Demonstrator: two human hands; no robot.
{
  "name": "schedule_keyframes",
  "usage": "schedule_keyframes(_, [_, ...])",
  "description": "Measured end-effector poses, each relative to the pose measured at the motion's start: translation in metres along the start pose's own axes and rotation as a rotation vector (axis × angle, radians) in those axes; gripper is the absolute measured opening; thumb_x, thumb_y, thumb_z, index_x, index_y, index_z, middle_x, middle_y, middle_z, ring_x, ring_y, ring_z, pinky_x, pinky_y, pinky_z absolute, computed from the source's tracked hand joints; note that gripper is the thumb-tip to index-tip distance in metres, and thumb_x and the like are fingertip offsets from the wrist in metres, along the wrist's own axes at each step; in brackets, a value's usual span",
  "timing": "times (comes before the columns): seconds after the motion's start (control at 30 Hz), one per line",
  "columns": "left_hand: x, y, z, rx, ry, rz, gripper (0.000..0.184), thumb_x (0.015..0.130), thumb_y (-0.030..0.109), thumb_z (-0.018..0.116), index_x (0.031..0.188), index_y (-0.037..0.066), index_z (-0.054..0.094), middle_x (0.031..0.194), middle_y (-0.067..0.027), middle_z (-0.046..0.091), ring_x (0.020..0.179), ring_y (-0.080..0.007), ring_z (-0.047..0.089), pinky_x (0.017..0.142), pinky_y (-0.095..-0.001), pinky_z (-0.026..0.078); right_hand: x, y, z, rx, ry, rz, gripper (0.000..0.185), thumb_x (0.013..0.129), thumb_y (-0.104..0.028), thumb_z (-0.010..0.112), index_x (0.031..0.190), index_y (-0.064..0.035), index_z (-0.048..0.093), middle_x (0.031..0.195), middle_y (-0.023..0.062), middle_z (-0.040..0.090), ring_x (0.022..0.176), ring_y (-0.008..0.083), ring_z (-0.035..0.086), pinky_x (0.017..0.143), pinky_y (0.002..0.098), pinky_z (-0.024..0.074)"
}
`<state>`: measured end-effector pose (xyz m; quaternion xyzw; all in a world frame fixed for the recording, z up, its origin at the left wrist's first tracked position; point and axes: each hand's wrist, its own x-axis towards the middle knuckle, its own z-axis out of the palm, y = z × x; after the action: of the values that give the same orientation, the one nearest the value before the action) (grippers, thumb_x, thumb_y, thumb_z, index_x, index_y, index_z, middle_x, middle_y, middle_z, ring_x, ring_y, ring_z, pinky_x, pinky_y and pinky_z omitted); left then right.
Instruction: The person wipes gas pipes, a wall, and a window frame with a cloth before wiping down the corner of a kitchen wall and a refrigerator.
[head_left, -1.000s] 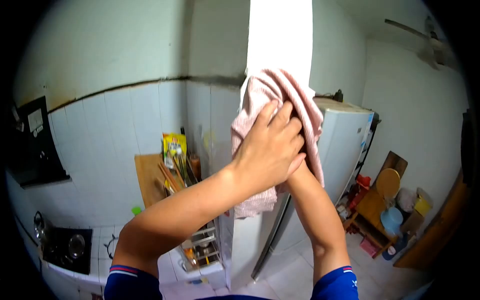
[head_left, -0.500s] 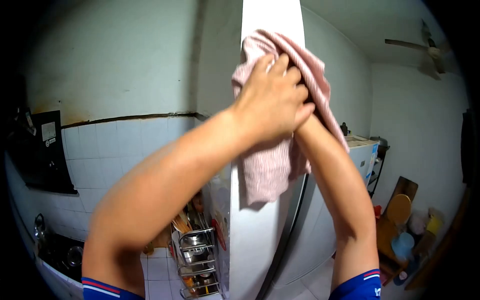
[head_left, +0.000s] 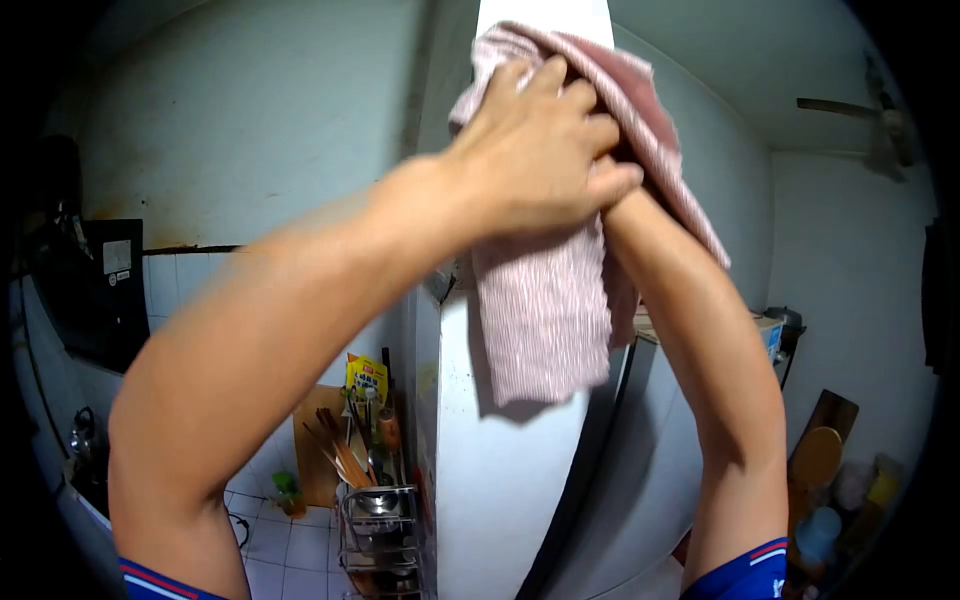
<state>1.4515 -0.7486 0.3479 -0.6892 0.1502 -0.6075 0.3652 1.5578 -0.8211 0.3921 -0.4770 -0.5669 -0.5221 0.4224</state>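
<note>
A pink ribbed towel (head_left: 545, 320) drapes over the white wall end (head_left: 500, 480), its lower part hanging down against the white surface. High on the towel, my left hand (head_left: 545, 150) has its fingers curled into the cloth, and its thumb lies at my right wrist. My right forearm (head_left: 690, 270) comes up from the right and passes beneath a fold of the towel. Cloth and my left hand hide my right hand, so its fingers do not show.
Right of the wall end stands a white refrigerator (head_left: 650, 460). A metal rack (head_left: 380, 530) with chopsticks and utensils is at lower left, near a yellow packet (head_left: 366, 378). A ceiling fan (head_left: 885, 115) hangs at upper right.
Both hands and the towel sit slightly higher in view. The left elbow has swung outward to the left. The camera view has shifted, showing more of the rack's utensils and the yellow packet.
</note>
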Motion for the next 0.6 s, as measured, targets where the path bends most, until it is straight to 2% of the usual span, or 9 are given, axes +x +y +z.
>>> schedule_keyframes(0.1, [0.032,-0.037,0.003,0.044,0.005,0.01,0.043,0.095,0.045,0.049,0.102,0.01,0.074,0.113,-0.0142,0.065,0.119,-0.0343,0.051,0.103,-0.0551,0.034,0.037,0.018,-0.003,-0.039,0.027,0.017,0.034,0.093,-0.03,0.053,0.117,-0.0084,0.06,0.108,0.0172,0.063,0.1,0.0346,0.059,0.094,0.0424,0.0441])
schedule_keyframes(0.17, [0.054,-0.05,-0.027,-0.04,-0.228,-0.007,0.043,0.1,0.035,0.046,0.121,0.004,0.066,0.127,-0.0233,0.06,0.116,-0.0392,0.052,0.106,-0.0473,0.039,0.064,0.029,-0.005,-0.054,0.034,0.044,0.033,0.093,-0.03,0.053,0.117,-0.0089,0.06,0.108,0.017,0.063,0.1,0.0346,0.059,0.094,0.0424,0.0441])
schedule_keyframes(0.2, [0.065,-0.057,-0.029,-0.023,-0.32,-0.032,0.049,0.101,0.04,0.04,0.122,0.004,0.066,0.131,-0.0221,0.058,0.124,-0.0388,0.047,0.11,-0.047,0.034,0.07,0.035,-0.003,-0.055,0.025,0.061,0.033,0.093,-0.03,0.053,0.117,-0.0091,0.061,0.108,0.0169,0.063,0.1,0.0346,0.059,0.094,0.0424,0.0441])
schedule_keyframes(0.3, [0.089,-0.087,-0.006,0.102,-0.249,0.132,0.047,0.098,0.039,0.042,0.121,0.006,0.066,0.131,-0.0228,0.058,0.126,-0.0402,0.046,0.111,-0.0486,0.034,0.08,0.044,0.004,-0.052,0.008,0.09,0.032,0.093,-0.029,0.053,0.117,-0.0097,0.061,0.108,0.0166,0.063,0.1,0.0346,0.059,0.094,0.0424,0.0441])
schedule_keyframes(0.43, [0.097,-0.087,-0.002,0.089,-0.231,0.02,0.044,0.093,0.04,0.046,0.11,0.006,0.071,0.123,-0.0233,0.062,0.121,-0.0425,0.05,0.106,-0.0495,0.038,0.085,0.043,0.007,-0.038,0.004,0.116,0.031,0.093,-0.029,0.053,0.116,-0.0105,0.061,0.108,0.0162,0.063,0.1,0.0346,0.059,0.094,0.0423,0.0441])
schedule_keyframes(0.47, [0.093,-0.088,0.004,0.05,-0.133,0.098,0.043,0.092,0.039,0.048,0.104,0.006,0.073,0.117,-0.0228,0.064,0.118,-0.0422,0.052,0.103,-0.0506,0.04,0.083,0.042,0.008,-0.035,-0.003,0.116,0.031,0.093,-0.029,0.052,0.116,-0.0108,0.062,0.108,0.0161,0.063,0.1,0.0346,0.059,0.094,0.0423,0.0441])
schedule_keyframes(0.5, [0.09,-0.086,0.005,0.034,-0.158,0.105,0.045,0.092,0.04,0.047,0.103,0.005,0.073,0.116,-0.022,0.065,0.119,-0.0407,0.051,0.103,-0.0512,0.039,0.079,0.039,0.007,-0.032,-0.008,0.117,0.03,0.093,-0.029,0.052,0.116,-0.011,0.062,0.108,0.016,0.064,0.1,0.0346,0.059,0.094,0.0423,0.0441])
schedule_keyframes(0.57, [0.077,-0.077,0.01,0.127,0.082,0.318,0.033,0.09,0.031,0.056,0.096,0.004,0.075,0.101,-0.0198,0.071,0.101,-0.0388,0.061,0.09,-0.0477,0.048,0.067,0.03,0.003,-0.027,-0.021,0.111,0.03,0.093,-0.028,0.052,0.116,-0.0114,0.062,0.108,0.0158,0.064,0.1,0.0346,0.059,0.094,0.0423,0.0441])
schedule_keyframes(0.6, [0.072,-0.059,0.005,0.068,-0.231,0.058,0.051,0.091,0.049,0.045,0.11,0.012,0.075,0.122,-0.0173,0.065,0.127,-0.0403,0.05,0.11,-0.0623,0.027,0.056,0.024,0.0,-0.024,-0.032,0.111,0.03,0.093,-0.028,0.052,0.116,-0.0116,0.062,0.108,0.0157,0.064,0.099,0.0346,0.059,0.093,0.0423,0.0441])
